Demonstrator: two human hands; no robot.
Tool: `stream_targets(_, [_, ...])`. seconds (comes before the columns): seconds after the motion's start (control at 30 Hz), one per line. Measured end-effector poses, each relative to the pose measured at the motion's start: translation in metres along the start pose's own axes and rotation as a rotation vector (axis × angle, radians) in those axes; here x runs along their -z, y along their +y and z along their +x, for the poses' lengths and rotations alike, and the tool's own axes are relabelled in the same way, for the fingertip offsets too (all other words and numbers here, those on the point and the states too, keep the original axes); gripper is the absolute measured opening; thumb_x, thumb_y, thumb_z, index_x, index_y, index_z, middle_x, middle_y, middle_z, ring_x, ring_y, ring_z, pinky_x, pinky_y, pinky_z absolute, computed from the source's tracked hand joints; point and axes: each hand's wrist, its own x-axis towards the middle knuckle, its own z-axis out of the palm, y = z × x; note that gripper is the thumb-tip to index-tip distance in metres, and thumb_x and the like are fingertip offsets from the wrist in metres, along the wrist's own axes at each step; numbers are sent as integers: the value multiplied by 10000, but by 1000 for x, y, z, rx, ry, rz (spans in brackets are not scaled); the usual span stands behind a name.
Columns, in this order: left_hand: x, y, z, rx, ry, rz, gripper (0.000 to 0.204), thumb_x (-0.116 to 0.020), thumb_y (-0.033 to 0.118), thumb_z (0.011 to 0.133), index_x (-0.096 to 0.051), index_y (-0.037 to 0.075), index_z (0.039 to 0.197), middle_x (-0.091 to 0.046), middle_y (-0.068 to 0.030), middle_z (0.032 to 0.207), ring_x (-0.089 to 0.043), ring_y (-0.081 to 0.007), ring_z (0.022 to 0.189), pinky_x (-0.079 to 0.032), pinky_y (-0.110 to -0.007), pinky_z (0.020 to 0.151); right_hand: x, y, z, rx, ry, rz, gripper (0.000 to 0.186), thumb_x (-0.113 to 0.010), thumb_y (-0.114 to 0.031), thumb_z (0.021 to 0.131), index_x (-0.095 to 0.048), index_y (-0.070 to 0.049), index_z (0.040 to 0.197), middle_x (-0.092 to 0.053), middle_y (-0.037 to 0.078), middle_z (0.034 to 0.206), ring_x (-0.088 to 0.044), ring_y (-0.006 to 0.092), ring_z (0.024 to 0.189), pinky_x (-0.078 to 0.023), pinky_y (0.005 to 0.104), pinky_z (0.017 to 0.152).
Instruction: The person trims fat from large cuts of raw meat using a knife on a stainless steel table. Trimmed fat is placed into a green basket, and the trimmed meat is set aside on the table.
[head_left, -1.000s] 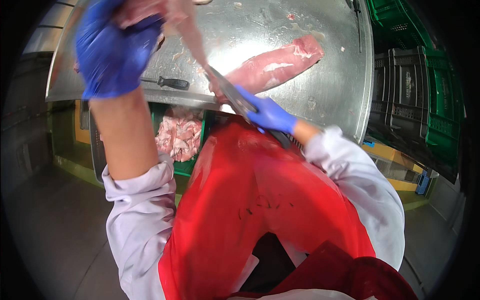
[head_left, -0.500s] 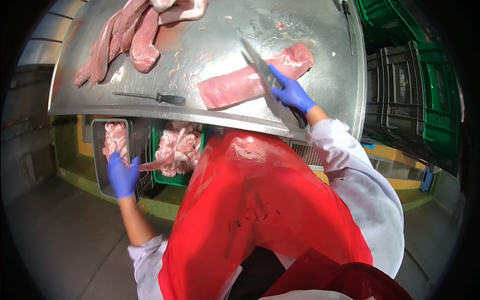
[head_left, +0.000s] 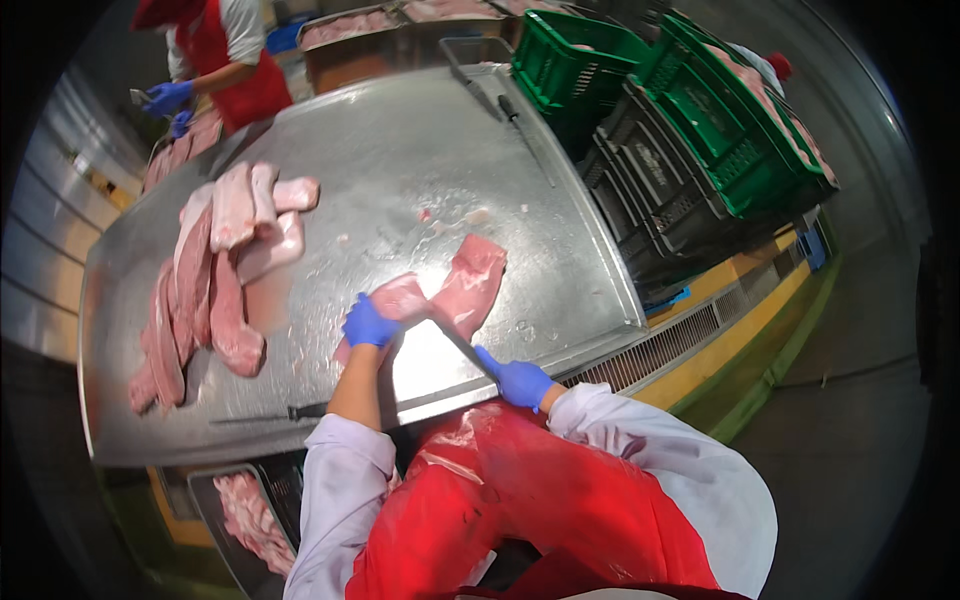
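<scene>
My left hand [head_left: 370, 322], in a blue glove, presses with curled fingers on the left piece of pink pork loin [head_left: 402, 293] on the steel table. My right hand [head_left: 522, 383], also gloved, grips a knife [head_left: 458, 342] at the table's front edge. Its blade slants away to the left, the tip at the spot where the left piece meets the right piece of pork loin [head_left: 472, 283]. Whether the two are fully parted there, I cannot tell. A honing steel [head_left: 290, 412] lies partly behind my left forearm.
More meat strips [head_left: 215, 270] are heaped on the table's left. A black-handled rod [head_left: 525, 135] lies far right. Green and black crates [head_left: 700, 130] stand right of the table. A grey bin [head_left: 215, 505] of trimmings sits below. Across the table, another person [head_left: 235, 60] works.
My left hand has let go of a trimming strip at the bins and come up onto the loin. The knife has come nearer me, and the loin shows as two angled pieces. The view has shifted.
</scene>
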Motion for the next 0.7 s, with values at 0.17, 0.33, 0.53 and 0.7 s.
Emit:
stream_targets(0.17, [7,-110,57,97,-214,-1077,846,-789,259,737,-394,78,1463,-548,-221,1375,-591,-392,1202,-524,-526,972,15,47,-63,149,-11,202,758,-524,-194,950,-162,-266,1612,-677,310,960,-661,500,826,-514,541,757])
stream_targets(0.33, [-12,3,13,65,-638,-1787,803,-655,326,829,-379,21,1519,-533,-211,1440,-533,-415,1290,-400,-533,1137,50,108,-148,-131,87,687,816,-603,-224,932,-166,-301,1617,-717,216,780,-700,413,695,-550,439,750])
stream_targets(0.53, [132,338,153,-688,-1048,-1898,550,-505,502,1027,-577,54,1338,-666,-143,1241,-630,-291,1167,-482,-463,1052,125,178,-113,-38,190,520,798,-615,-225,933,-201,-286,1613,-721,211,1094,-715,373,988,-531,396,885])
stream_targets(0.7, [142,460,161,-590,-303,-1159,892,-525,648,967,-277,-3,1525,-346,-228,1573,-485,-358,1359,-396,-497,1110,161,224,-121,-103,216,558,791,-617,-243,934,-212,-269,1613,-714,224,1015,-717,356,923,-531,394,874])
